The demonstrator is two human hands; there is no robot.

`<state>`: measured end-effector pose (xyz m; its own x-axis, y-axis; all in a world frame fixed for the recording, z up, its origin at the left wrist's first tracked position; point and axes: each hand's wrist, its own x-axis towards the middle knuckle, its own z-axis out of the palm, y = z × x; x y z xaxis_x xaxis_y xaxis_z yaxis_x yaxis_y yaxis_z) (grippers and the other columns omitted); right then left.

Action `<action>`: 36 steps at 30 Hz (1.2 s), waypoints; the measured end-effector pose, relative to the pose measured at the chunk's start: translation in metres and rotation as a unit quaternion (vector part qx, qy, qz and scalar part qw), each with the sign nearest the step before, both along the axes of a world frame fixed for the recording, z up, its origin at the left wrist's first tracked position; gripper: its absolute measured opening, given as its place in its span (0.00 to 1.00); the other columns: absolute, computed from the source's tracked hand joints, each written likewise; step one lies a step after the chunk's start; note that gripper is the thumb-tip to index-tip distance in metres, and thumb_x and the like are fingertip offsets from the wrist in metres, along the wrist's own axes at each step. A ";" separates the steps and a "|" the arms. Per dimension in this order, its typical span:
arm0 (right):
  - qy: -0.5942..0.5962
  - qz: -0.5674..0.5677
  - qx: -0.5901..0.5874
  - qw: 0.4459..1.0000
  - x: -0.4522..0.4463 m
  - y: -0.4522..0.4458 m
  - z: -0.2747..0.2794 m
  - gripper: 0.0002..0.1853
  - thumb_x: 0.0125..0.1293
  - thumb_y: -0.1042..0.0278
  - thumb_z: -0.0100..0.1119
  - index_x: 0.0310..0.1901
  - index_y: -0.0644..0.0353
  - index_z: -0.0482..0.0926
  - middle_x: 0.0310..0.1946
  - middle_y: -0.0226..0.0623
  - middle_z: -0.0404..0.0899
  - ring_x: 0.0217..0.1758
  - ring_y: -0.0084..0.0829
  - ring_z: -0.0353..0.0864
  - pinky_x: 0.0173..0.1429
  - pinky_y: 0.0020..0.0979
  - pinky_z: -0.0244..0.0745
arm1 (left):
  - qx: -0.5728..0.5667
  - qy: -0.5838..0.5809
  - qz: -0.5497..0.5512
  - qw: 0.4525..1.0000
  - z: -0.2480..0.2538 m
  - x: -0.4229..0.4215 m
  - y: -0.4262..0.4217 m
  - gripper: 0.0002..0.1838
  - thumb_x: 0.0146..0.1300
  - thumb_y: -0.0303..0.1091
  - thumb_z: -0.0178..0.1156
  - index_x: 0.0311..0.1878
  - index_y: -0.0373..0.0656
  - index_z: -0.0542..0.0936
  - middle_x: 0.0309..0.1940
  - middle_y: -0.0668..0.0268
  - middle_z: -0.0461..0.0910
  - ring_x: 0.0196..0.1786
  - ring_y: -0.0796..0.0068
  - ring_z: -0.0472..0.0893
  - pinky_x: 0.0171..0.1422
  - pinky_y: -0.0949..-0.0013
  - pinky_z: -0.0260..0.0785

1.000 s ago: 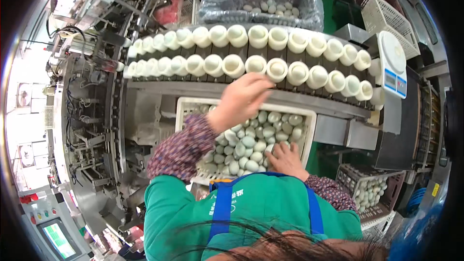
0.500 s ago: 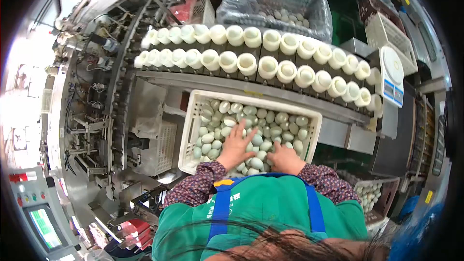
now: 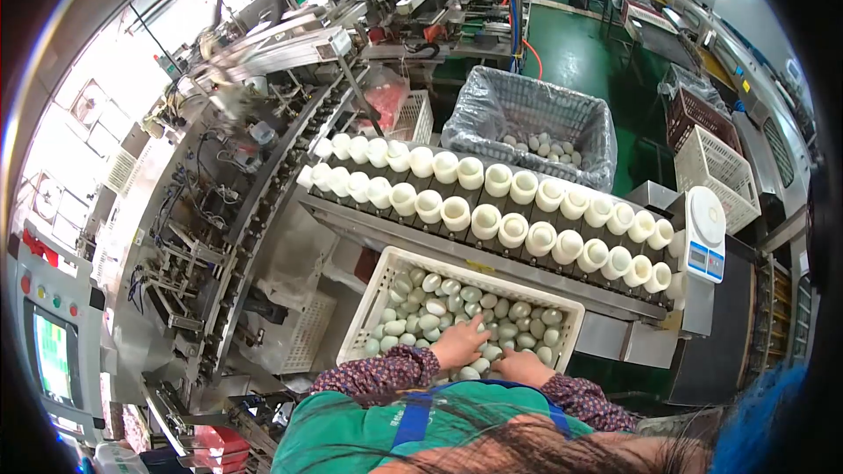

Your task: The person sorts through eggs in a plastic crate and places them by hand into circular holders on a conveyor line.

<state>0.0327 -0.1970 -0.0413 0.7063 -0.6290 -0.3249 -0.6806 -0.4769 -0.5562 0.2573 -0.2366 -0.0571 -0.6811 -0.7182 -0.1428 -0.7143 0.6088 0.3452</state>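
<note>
A white plastic crate (image 3: pixel 362 323) full of pale green and white eggs (image 3: pixel 492 305) sits in front of me. My left hand (image 3: pixel 460 344) rests on the eggs near the crate's middle, its fingers apart and pointing to the right. Just right of it, my right hand (image 3: pixel 524 368) reaches in among the eggs at the near side. Its fingers are loosely spread and partly hidden between them. No lifted egg shows in either hand.
Beyond the crate runs a conveyor with two rows of white cups (image 3: pixel 456 212), several with eggs in them. A plastic-lined basket (image 3: pixel 587 136) with eggs stands behind it. A scale (image 3: pixel 706 219) is at right, a control screen (image 3: pixel 53 353) at left.
The view has tilted up, showing more of the room beyond. My left hand has moved closer to my right hand, its fingers less widely spread. My right hand stays among the eggs.
</note>
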 end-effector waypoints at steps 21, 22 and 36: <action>-0.142 -0.477 -0.364 0.788 -0.238 -0.214 0.074 0.22 0.52 0.58 0.70 0.44 0.66 0.83 0.42 0.52 0.80 0.48 0.52 0.79 0.53 0.46 0.75 | 0.554 0.336 0.202 0.734 0.066 -0.007 -0.013 0.20 0.69 0.40 0.65 0.60 0.48 0.74 0.40 0.69 0.78 0.37 0.79 0.81 0.36 0.71 0.75; -0.102 -0.466 -0.373 0.796 -0.240 -0.225 0.056 0.19 0.52 0.59 0.69 0.42 0.62 0.83 0.41 0.49 0.80 0.46 0.52 0.80 0.52 0.46 0.75 | 0.555 0.329 0.200 0.737 0.065 -0.006 -0.012 0.19 0.68 0.41 0.66 0.58 0.48 0.75 0.40 0.70 0.78 0.37 0.80 0.80 0.37 0.72 0.74; -0.452 -0.602 -0.095 0.651 -0.233 -0.195 0.074 0.14 0.67 0.70 0.64 0.52 0.61 0.80 0.27 0.22 0.72 0.22 0.12 0.68 0.19 0.20 0.61 | 0.688 0.513 0.244 0.452 -0.069 0.046 0.008 0.18 0.69 0.36 0.62 0.59 0.46 0.73 0.42 0.68 0.78 0.37 0.76 0.79 0.35 0.73 0.70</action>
